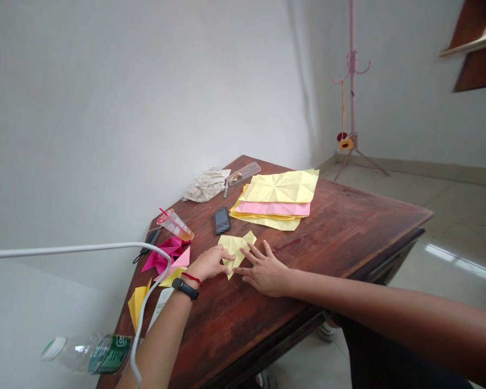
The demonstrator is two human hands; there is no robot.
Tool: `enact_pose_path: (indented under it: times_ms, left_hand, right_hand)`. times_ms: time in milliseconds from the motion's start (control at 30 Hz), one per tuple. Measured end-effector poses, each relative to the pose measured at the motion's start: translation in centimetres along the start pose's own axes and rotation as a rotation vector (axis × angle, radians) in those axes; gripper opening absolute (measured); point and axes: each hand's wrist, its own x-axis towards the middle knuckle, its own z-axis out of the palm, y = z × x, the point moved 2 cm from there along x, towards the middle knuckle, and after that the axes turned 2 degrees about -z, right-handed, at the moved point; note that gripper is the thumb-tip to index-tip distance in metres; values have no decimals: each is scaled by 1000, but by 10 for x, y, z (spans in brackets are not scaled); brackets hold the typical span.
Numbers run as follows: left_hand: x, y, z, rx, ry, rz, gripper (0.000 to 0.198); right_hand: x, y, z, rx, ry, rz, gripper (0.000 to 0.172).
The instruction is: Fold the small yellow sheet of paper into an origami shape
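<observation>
Folded yellow paper [238,251]: small pale sheet with pointed flaps and crease lines, lying flat on the wooden worktop [267,319], between the two hands.

Left hand [209,263]: reaches in from the near left, palm down, its fingertips [229,255] on the paper's left edge.

Right hand [265,272]: lies palm down just to the right of the paper, its fingers [254,253] spread, with the tips on the paper's right side.

Finger state: both sets are extended and relaxed, pressing lightly on the paper; neither is clenched or pinching.

Left wrist: black watch [185,288] with a red string [191,278] just above it.

Beyond the hands: stack of yellow and pink paper sheets [272,200] at the far side of the worktop; blurred phone [222,220] lying just left of the stack.

Left of the hands: pink folded paper [165,257] beside a yellow folded paper [137,302]; plastic cup [175,225] on its side with a red straw; black scissors [148,246].

Far corner: crumpled cloth [206,185] beside a clear plastic case [245,173].

Surroundings: white cable [76,248] curving across the left forearm; water bottle [89,352] lying on its side below the worktop's left edge; pink coat rack [351,81] standing on the tiled floor [449,216].
</observation>
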Motion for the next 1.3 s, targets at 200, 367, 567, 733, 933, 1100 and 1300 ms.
enact_pose_path:
  times_ms: [200, 367, 567, 733, 933, 1100, 1300]
  left_hand:
    - [10, 3, -10, 50, -13, 2, 34]
    - [10, 5, -8, 58, -24, -21, 45]
    - [9, 5, -5, 64, -42, -83, 65]
    - [10, 4, -5, 47, -50, -78, 72]
    - [12, 5, -4, -7, -27, -91, 59]
    - [4, 18, -6, -12, -11, -148, 51]
    - [-7, 46, -6, -19, 16, -205, 30]
  right_hand:
    - [2, -17, 1, 51, -29, 7, 44]
    - [2, -18, -3, 73, -54, 14, 44]
    - [4, -16, -4, 68, -91, 23, 44]
    - [3, -11, -5, 49, -79, 28, 45]
    - [2, 1, -13, 41, -95, 68, 47]
    - [2, 17, -19, 31, -120, 114, 53]
    - [-3, 43, -29, 5, -106, 181, 58]
